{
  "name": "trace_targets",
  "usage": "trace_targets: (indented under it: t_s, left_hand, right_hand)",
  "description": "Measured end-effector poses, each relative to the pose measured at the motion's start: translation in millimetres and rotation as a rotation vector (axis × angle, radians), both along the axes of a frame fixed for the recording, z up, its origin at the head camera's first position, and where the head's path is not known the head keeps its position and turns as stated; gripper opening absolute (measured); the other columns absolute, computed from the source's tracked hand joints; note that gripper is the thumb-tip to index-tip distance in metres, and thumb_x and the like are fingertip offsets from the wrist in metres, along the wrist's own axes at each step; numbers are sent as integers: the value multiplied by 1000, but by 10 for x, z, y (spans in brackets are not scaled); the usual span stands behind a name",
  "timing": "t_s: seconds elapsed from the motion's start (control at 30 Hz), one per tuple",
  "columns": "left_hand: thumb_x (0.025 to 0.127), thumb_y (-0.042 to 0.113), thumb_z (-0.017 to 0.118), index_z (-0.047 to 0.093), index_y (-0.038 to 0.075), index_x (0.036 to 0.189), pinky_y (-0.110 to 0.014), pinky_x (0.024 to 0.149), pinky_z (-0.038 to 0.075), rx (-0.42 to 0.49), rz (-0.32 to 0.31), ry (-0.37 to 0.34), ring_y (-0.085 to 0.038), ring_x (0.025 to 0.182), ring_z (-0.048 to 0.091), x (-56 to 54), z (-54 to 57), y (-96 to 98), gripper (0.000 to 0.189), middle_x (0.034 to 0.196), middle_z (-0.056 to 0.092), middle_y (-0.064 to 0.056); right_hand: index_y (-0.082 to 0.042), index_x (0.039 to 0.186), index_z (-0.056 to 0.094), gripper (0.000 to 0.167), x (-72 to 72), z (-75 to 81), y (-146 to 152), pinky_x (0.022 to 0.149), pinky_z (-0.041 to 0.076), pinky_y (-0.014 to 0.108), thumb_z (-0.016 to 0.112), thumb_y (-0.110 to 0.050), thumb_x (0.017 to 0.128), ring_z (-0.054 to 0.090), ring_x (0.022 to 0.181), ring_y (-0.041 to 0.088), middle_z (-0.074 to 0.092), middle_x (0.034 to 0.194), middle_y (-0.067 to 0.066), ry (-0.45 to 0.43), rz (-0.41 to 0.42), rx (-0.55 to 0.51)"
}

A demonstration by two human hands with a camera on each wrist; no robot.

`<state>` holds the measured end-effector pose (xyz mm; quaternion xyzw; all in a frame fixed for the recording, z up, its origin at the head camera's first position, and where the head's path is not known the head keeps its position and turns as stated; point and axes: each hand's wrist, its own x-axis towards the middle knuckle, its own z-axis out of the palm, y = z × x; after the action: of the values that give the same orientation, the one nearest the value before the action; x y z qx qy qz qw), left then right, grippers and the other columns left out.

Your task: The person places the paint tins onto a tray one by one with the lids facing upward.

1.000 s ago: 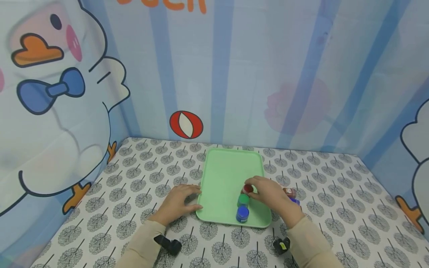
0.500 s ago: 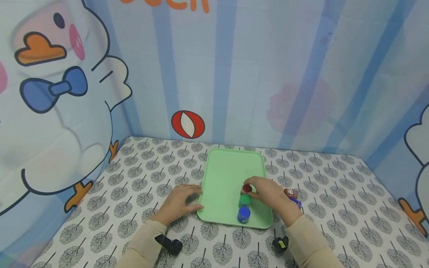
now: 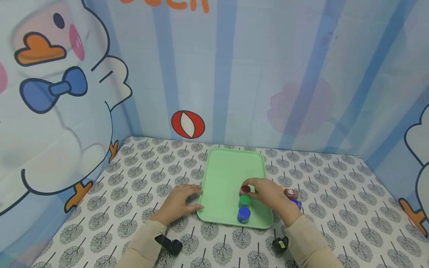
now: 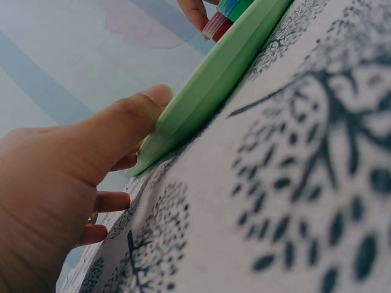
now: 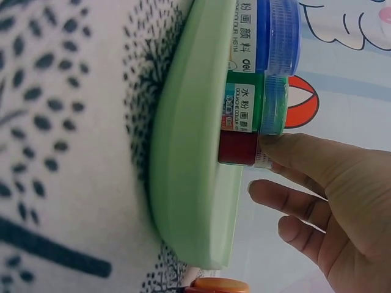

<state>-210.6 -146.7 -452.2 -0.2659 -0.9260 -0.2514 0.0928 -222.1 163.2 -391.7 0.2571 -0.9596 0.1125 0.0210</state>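
Note:
In the head view a green tray (image 3: 231, 167) lies on the table. A row of gouache paint jars stands on its right part: a blue paint jar (image 3: 243, 214) nearest, a green paint jar (image 3: 244, 201) behind it, then a red paint jar (image 3: 245, 190). My right hand (image 3: 268, 193) pinches the red jar near its lid between thumb and fingers; the right wrist view shows this red jar (image 5: 238, 148) against the green jar (image 5: 244, 104). At the tray's left rim, my left hand (image 3: 179, 203) rests with fingers spread and its thumb (image 4: 156, 97) touching the edge.
Right of the tray, partly behind my right forearm, lie a brown-red jar (image 3: 291, 192) and a blue jar (image 3: 296, 203). An orange lid (image 5: 220, 285) shows beyond the tray in the right wrist view. A printed curtain (image 3: 228, 74) hangs behind the tree-patterned tablecloth (image 3: 151, 175).
My right hand has shifted the red jar slightly left, in line behind the green one. My left hand stays at the tray rim. The head view has moved a little.

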Motion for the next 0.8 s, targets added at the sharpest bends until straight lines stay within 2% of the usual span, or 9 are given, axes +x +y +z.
trace_targets:
  t_s: [0.37, 0.53, 0.6, 0.8]
  left_hand:
    - [78, 42, 76, 66, 20, 116, -52, 110, 39, 17, -8, 13, -25, 124, 56, 13, 12, 4, 45, 131, 63, 1]
    - [78, 41, 76, 67, 20, 116, -52, 111, 39, 19, 2, 4, -25, 124, 56, 16, 3, -4, 44, 131, 63, 1]
    - [78, 41, 76, 67, 19, 116, -52, 111, 38, 17, 5, 0, -25, 125, 55, 14, 2, -3, 44, 132, 63, 1]
    - [78, 42, 76, 67, 19, 115, -52, 110, 39, 6, -2, 13, -25, 124, 56, 7, 16, 9, 44, 131, 63, 1]
  right_hand:
    - [-11, 116, 67, 32, 31, 14, 34, 91, 56, 39, 72, -17, 85, 66, 107, 22, 70, 115, 5, -2, -7, -5]
    - [-10, 118, 66, 34, 36, 22, 69, 84, 57, 37, 73, -15, 85, 67, 96, 21, 69, 118, 6, -7, -22, -12]
    - [-10, 117, 66, 34, 36, 24, 92, 81, 58, 36, 73, -14, 84, 67, 92, 20, 69, 117, 7, 8, -26, -20]
    - [-8, 113, 67, 33, 44, 23, 180, 86, 57, 40, 75, -13, 82, 66, 97, 24, 70, 112, 8, 87, -17, -34]
